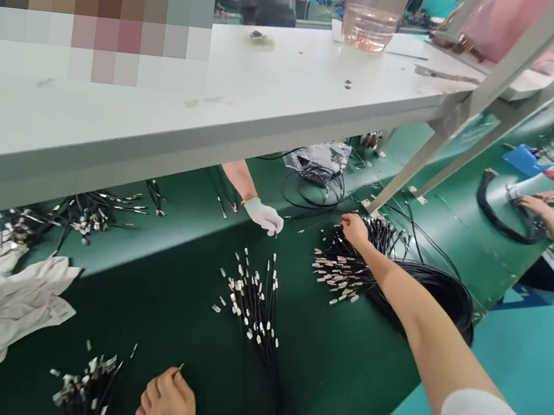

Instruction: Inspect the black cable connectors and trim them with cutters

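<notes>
My left hand (pixel 167 402) is closed at the bottom edge, thumb and forefinger pinching a small metal-tipped cable end (pixel 181 368). To its left lies a bunch of black cables (pixel 90 379) with silvery connectors. Reaching far forward, my right hand (pixel 354 229) has its fingers pinched together over a coiled bundle of black cables (pixel 426 296) with pale tips. What those fingers hold, if anything, is hidden. Between my hands another bunch of thin black cables (pixel 259 311) fans out its white-tagged ends on the green table (pixel 339 372).
A raised white shelf (pixel 270 88) on metal legs crosses above the table. Beneath it reaches another person's gloved hand (pixel 263 216). Pale cloth (pixel 8 311) lies at left, a plastic bag (pixel 319 159) at the back. Another person's hands (pixel 537 203) handle a black cable bundle at right.
</notes>
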Action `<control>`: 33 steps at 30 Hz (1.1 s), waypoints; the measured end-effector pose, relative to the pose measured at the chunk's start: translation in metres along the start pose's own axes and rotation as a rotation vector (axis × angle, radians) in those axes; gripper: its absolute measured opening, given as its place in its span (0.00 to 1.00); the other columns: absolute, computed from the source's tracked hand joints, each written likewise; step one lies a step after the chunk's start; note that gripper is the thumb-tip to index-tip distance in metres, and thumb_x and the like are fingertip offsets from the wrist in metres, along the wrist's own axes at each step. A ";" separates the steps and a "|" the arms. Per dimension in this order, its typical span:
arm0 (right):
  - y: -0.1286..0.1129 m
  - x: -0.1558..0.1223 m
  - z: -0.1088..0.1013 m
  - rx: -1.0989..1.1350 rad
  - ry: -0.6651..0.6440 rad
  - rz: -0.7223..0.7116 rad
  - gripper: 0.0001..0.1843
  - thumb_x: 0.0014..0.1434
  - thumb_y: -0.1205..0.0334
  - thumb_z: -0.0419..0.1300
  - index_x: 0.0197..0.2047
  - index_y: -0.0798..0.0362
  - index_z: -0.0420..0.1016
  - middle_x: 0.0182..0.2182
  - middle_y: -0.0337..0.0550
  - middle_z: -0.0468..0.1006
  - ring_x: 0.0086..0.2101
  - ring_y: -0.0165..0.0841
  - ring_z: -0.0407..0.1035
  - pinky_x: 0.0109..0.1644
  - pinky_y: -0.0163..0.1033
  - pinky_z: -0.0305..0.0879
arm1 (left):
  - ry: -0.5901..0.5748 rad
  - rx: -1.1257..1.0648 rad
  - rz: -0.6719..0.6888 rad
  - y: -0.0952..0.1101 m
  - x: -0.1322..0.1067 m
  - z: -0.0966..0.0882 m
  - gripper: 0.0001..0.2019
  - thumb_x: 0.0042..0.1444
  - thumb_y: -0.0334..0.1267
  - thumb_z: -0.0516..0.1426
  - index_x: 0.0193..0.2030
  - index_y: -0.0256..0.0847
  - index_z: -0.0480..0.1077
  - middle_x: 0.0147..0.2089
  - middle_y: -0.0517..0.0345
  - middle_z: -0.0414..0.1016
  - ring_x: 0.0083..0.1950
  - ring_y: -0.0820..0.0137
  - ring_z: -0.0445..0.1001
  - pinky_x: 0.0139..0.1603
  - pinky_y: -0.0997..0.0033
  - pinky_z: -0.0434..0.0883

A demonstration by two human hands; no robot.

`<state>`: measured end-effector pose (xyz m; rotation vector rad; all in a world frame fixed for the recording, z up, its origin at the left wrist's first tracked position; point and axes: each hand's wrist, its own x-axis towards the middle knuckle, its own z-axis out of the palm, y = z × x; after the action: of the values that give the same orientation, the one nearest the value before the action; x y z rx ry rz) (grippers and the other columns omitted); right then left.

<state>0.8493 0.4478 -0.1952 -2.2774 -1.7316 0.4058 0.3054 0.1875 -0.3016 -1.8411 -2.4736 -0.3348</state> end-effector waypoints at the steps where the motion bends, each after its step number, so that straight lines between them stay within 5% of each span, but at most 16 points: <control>1: 0.012 0.021 0.001 -0.047 0.009 -0.013 0.21 0.67 0.53 0.58 0.59 0.54 0.70 0.57 0.51 0.71 0.53 0.40 0.69 0.58 0.53 0.68 | 0.022 0.041 0.013 0.003 0.000 0.007 0.16 0.65 0.42 0.45 0.46 0.38 0.69 0.45 0.40 0.74 0.48 0.47 0.73 0.41 0.52 0.68; 7: 0.030 0.113 0.023 -0.268 -0.095 -0.302 0.28 0.63 0.71 0.55 0.66 0.55 0.64 0.65 0.55 0.64 0.63 0.44 0.56 0.64 0.51 0.54 | 0.039 0.154 0.078 0.012 0.015 0.024 0.15 0.66 0.41 0.46 0.46 0.35 0.69 0.42 0.41 0.73 0.44 0.50 0.74 0.39 0.56 0.67; 15: 0.017 0.163 0.028 -0.436 -0.304 -0.594 0.17 0.56 0.72 0.58 0.50 0.62 0.75 0.47 0.61 0.76 0.55 0.48 0.62 0.59 0.49 0.51 | 0.004 0.136 0.035 0.020 0.024 0.030 0.15 0.64 0.41 0.47 0.45 0.33 0.69 0.43 0.38 0.74 0.44 0.51 0.74 0.42 0.56 0.67; 24: -0.026 0.097 0.040 -0.371 -0.363 -0.756 0.22 0.69 0.60 0.47 0.63 0.52 0.66 0.52 0.52 0.74 0.42 0.38 0.73 0.48 0.41 0.60 | -0.011 0.133 -0.006 0.023 0.023 0.027 0.16 0.65 0.41 0.46 0.47 0.33 0.70 0.44 0.38 0.74 0.46 0.50 0.73 0.44 0.53 0.68; 33: -0.058 0.044 0.056 -0.269 -0.416 -0.886 0.24 0.70 0.53 0.52 0.65 0.51 0.64 0.48 0.51 0.79 0.46 0.40 0.74 0.50 0.41 0.63 | -0.055 0.074 -0.065 0.024 0.021 0.017 0.16 0.64 0.41 0.46 0.47 0.34 0.69 0.46 0.39 0.72 0.48 0.50 0.71 0.45 0.54 0.65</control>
<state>0.7875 0.5073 -0.2291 -1.3622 -2.9027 0.4790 0.3240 0.2169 -0.3113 -1.7686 -2.5493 -0.1943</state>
